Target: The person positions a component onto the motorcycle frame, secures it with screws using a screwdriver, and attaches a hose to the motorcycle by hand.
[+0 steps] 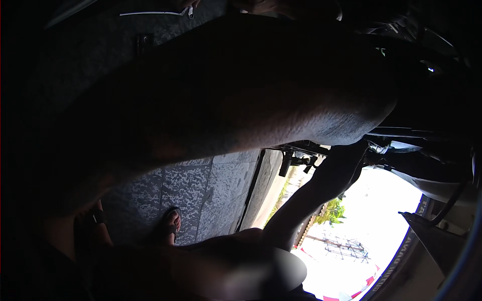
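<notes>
A large bare limb [281, 115] crosses the picture close to the camera, mostly in deep shadow; a bent joint shows at its right end. Skin, seemingly part of a hand [281, 6], shows at the top edge, cut off by the frame. Left of it are what look like fingertips [195, 3], beside a small shiny metal piece [191, 13]. A thin pale rod or wire [150, 13] extends leftward from there. Darkness and the frame edge hide which of my hands these are and what they grip.
The view is tilted sideways. Another person's arm [321, 188] reaches toward dark machinery [427, 135] on the right. That person's sandalled foot [172, 223] stands on patterned floor tiles [186, 188]. A bright opening [381, 210] shows scaffolding [346, 248] and a lettered banner [401, 256].
</notes>
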`<state>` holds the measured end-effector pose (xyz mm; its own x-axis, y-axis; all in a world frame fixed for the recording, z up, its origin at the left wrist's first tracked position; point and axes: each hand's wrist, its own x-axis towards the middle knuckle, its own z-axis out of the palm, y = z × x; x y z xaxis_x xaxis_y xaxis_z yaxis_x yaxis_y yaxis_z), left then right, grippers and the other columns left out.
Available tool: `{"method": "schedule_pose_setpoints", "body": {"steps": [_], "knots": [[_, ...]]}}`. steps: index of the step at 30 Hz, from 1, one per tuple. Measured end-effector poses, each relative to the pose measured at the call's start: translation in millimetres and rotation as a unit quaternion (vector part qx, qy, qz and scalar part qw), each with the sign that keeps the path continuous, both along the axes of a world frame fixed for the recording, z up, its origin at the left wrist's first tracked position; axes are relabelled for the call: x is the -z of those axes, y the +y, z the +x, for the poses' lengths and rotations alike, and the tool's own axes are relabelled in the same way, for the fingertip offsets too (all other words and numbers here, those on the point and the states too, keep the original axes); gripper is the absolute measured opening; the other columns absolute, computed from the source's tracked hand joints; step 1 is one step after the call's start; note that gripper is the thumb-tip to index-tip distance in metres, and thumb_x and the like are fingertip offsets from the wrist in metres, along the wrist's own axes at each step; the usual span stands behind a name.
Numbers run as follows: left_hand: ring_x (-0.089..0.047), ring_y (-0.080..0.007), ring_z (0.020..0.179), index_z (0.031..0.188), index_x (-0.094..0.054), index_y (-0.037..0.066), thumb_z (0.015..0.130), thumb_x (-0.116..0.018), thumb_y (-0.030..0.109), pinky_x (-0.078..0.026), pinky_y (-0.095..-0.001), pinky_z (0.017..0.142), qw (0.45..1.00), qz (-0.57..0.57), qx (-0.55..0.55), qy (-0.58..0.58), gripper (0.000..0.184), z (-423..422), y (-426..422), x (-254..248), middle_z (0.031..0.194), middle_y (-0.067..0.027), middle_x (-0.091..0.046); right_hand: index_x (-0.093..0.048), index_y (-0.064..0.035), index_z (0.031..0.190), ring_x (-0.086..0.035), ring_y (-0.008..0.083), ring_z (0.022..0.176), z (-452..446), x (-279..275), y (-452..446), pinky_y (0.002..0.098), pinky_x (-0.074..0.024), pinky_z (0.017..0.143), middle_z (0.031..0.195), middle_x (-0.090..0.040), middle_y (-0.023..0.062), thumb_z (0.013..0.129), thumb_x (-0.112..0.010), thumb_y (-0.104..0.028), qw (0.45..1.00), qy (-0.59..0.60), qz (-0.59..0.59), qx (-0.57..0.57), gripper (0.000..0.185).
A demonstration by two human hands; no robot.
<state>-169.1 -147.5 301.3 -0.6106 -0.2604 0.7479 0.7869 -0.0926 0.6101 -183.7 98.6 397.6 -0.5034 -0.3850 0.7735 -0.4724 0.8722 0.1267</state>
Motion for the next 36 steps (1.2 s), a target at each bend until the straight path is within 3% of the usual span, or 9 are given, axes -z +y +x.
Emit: {"method": "schedule_pose_setpoints", "body": {"steps": [1, 3, 8, 24, 25, 28, 30, 33, 36], "knots": [[-0.065, -0.0191, 0.064, 0.096, -0.068, 0.004, 0.093, -0.052, 0.026, -0.049, -0.035, 0.066, 1.0, -0.001, -0.001, 0.0, 0.027, 0.1, 0.1, -0.7, 0.072, -0.0113, -0.068, -0.063, 0.0007, 0.108, -0.054, 0.0088, 0.061, 2.7, -0.6, -7.5, 0.0164, -0.0405, 0.051, 0.083, -0.063, 0.0072, 0.096, -0.054, -0.027, 0.986, -0.063, -0.156, -0.01, 0.031], [-0.066, -0.0194, 0.065, 0.096, -0.068, 0.004, 0.093, -0.052, 0.027, -0.049, -0.0353, 0.066, 1.0, -0.004, -0.003, -0.001, 0.028, -1.4, -0.1, -0.8, 0.073, -0.0114, -0.068, -0.064, -0.0007, 0.102, -0.05, 0.0065, 0.057, 5.3, -2.1, -20.0, 0.0159, -0.0365, 0.048, 0.075, -0.059, 0.0042, 0.096, -0.055, -0.028, 0.943, -0.126, -0.307, -0.02, 0.029], [-0.066, -0.0202, 0.066, 0.096, -0.068, 0.005, 0.093, -0.051, 0.028, -0.049, -0.0362, 0.068, 1.0, -0.014, -0.009, 0.002, 0.029, -3.2, -1.3, -3.9, 0.073, -0.0114, -0.068, -0.063, -0.0013, 0.097, -0.041, 0.0045, 0.052, 4.8, -0.8, -29.4, 0.0177, -0.0295, 0.045, 0.066, -0.051, 0.0003, 0.097, -0.054, -0.027, 0.92, -0.134, -0.366, -0.042, 0.027], [-0.067, -0.0225, 0.069, 0.095, -0.068, 0.006, 0.094, -0.05, 0.032, -0.051, -0.0389, 0.073, 0.99, -0.118, -0.072, 0.006, 0.032, -10.8, -0.4, -16.7, 0.075, -0.0117, -0.068, -0.061, 0.0023, 0.113, -0.056, 0.0073, 0.065, 9.8, -1.2, -22.5, 0.0183, -0.0416, 0.054, 0.084, -0.063, 0.006, 0.096, -0.056, -0.026, 0.901, -0.195, -0.378, -0.088, 0.033], [-0.067, -0.0227, 0.069, 0.095, -0.068, 0.006, 0.094, -0.05, 0.032, -0.051, -0.0391, 0.073, 0.988, -0.133, -0.076, 0.004, 0.032, -14.0, 0.3, -17.9, 0.075, -0.0118, -0.068, -0.059, 0.0015, 0.119, -0.06, 0.0106, 0.073, 7.0, -0.3, -16.3, 0.0195, -0.0462, 0.057, 0.093, -0.064, 0.0099, 0.096, -0.056, -0.025, 0.946, -0.163, -0.273, -0.068, 0.035], [-0.067, -0.0231, 0.069, 0.095, -0.068, 0.006, 0.094, -0.05, 0.033, -0.051, -0.0396, 0.074, 0.978, -0.185, -0.094, 0.0, 0.033, -24.8, 2.1, -23.6, 0.075, -0.0118, -0.068, -0.063, -0.0004, 0.114, -0.058, 0.009, 0.073, 4.6, 0.3, -21.7, 0.0191, -0.0448, 0.056, 0.088, -0.064, 0.0085, 0.095, -0.057, -0.023, 0.933, -0.152, -0.307, -0.106, 0.029], [-0.068, -0.0234, 0.07, 0.095, -0.068, 0.006, 0.094, -0.049, 0.034, -0.052, -0.04, 0.075, 0.97, -0.218, -0.108, -0.004, 0.033, -32.7, 3.0, -26.1, 0.076, -0.0119, -0.068, -0.064, -0.0003, 0.104, -0.05, 0.0058, 0.065, 7.6, -3.5, -23.2, 0.0183, -0.0373, 0.053, 0.078, -0.058, 0.0024, 0.096, -0.057, -0.023, 0.881, -0.235, -0.387, -0.141, 0.025], [-0.068, -0.0239, 0.07, 0.095, -0.068, 0.006, 0.094, -0.049, 0.034, -0.052, -0.0405, 0.076, 0.953, -0.276, -0.126, -0.015, 0.034, -46.2, 0.5, -34.0, 0.076, -0.0119, -0.069, -0.064, 0.0003, 0.098, -0.045, 0.005, 0.061, 7.1, -4.2, -25.1, 0.0188, -0.0326, 0.052, 0.073, -0.053, -0.0008, 0.096, -0.057, -0.023, 0.872, -0.236, -0.401, -0.149, 0.025], [-0.068, -0.0235, 0.071, 0.092, -0.067, 0.009, 0.094, -0.046, 0.04, -0.053, -0.0434, 0.075, 0.92, -0.378, -0.106, -0.017, 0.038, -36.1, -6.0, -43.9, 0.072, -0.0104, -0.067, -0.064, 0.001, 0.102, -0.048, 0.0059, 0.063, 8.0, -7.0, -23.4, 0.0194, -0.0358, 0.052, 0.074, -0.054, 0.0005, 0.096, -0.057, -0.023, 0.891, -0.246, -0.357, -0.136, 0.026]]}}
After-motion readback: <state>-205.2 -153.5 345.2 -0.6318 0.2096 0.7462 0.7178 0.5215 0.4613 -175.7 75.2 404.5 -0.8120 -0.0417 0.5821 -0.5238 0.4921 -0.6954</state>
